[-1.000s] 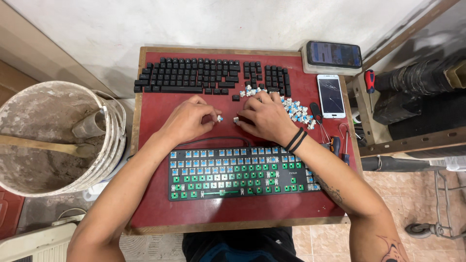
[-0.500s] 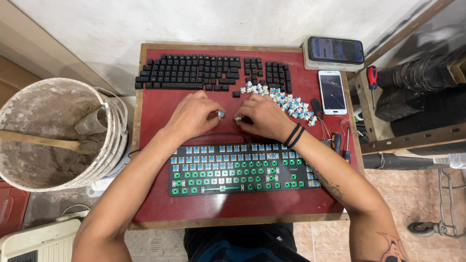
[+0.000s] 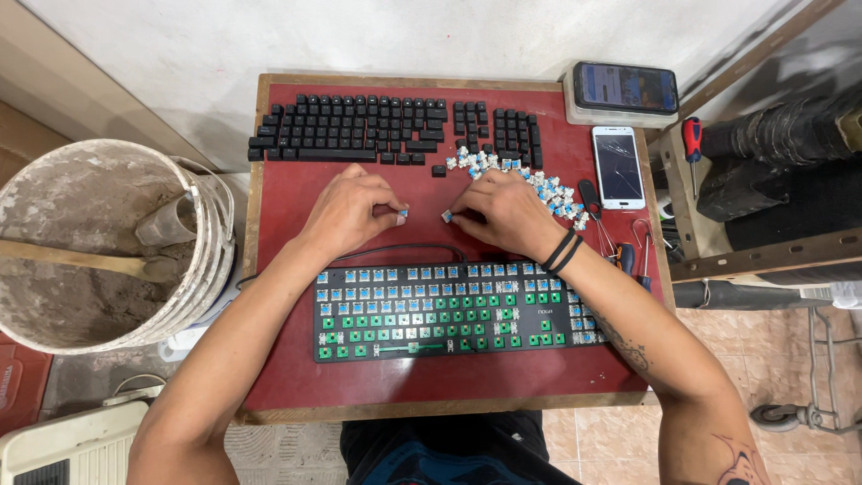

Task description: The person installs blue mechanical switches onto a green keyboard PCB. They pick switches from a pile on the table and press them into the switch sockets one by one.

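A small blue-topped keyboard switch [image 3: 402, 214] sits pinched in the fingertips of the left hand [image 3: 348, 208], and a second small blue switch [image 3: 445, 216] is pinched by the right hand [image 3: 505, 212]; both hover over the red tabletop [image 3: 287, 359], between the stripped black keyboard with bare blue and green switches [image 3: 449, 310] and the row of loose black keycaps [image 3: 395, 126]. A pile of loose blue switches [image 3: 548, 189] lies beside the right hand. A loose pinch could drop a switch, and a sweeping wrist could scatter the pile toward the cracked white phone [image 3: 618, 166].
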